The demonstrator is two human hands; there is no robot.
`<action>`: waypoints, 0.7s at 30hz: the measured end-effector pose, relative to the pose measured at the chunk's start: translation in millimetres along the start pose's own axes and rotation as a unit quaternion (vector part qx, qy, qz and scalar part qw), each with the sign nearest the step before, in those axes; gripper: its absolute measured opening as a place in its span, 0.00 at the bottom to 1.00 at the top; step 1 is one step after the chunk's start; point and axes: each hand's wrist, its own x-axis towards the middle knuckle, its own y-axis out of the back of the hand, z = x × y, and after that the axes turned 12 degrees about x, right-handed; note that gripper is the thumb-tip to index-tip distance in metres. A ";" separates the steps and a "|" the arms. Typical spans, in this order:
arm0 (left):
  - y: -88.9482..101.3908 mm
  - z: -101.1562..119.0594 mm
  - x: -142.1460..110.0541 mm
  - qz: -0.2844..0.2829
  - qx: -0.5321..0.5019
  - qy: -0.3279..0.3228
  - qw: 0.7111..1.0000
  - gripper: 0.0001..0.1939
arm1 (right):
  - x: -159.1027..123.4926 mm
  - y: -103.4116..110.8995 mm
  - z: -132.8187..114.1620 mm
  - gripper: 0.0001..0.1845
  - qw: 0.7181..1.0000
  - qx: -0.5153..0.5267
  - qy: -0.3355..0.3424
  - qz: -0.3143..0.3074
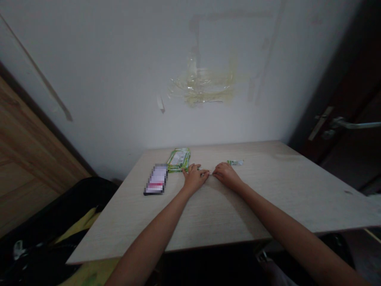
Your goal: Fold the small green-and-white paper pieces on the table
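My left hand (195, 176) rests low over the table, thumb and index finger pinched at their tips, the other fingers bent toward the green packet. Facing it, my right hand (226, 174) is closed with its fingertips together. Between the two sets of fingertips shows a thin pale sliver (211, 173), too small to name. Just left of my left hand lies a green and white plastic packet (179, 159). A small green and white wrapper piece (235, 162) lies behind my right hand.
A phone (156, 179) with a blurred lit screen lies at the left of the pale wooden table (214, 214). Behind the table stands a wall with peeling tape (205, 93). A dark door with a metal handle (357, 125) is at the right, a dark bag (89, 194) at the left.
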 end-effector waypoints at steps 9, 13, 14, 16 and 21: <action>0.8 0.6 0.1 0.008 0.003 0.012 1.000 0.15 | -1.2 -3.5 -1.9 0.07 1.000 -0.009 -0.007 -0.013; 1.0 0.5 0.9 0.010 0.003 0.011 1.000 0.13 | -2.2 -6.4 -0.7 0.06 1.000 0.006 -0.029 0.001; 0.9 0.2 1.3 0.009 0.003 0.011 1.000 0.13 | -2.2 -6.9 -0.6 0.06 0.999 0.010 -0.036 0.004; 0.6 -0.5 2.5 0.002 0.003 0.011 1.000 0.13 | -1.9 -7.8 -1.0 0.06 0.999 0.018 -0.047 0.011; -0.6 -1.9 5.1 -0.001 -0.004 0.008 1.000 0.13 | 0.8 -10.8 -3.3 0.06 0.997 0.023 -0.078 0.017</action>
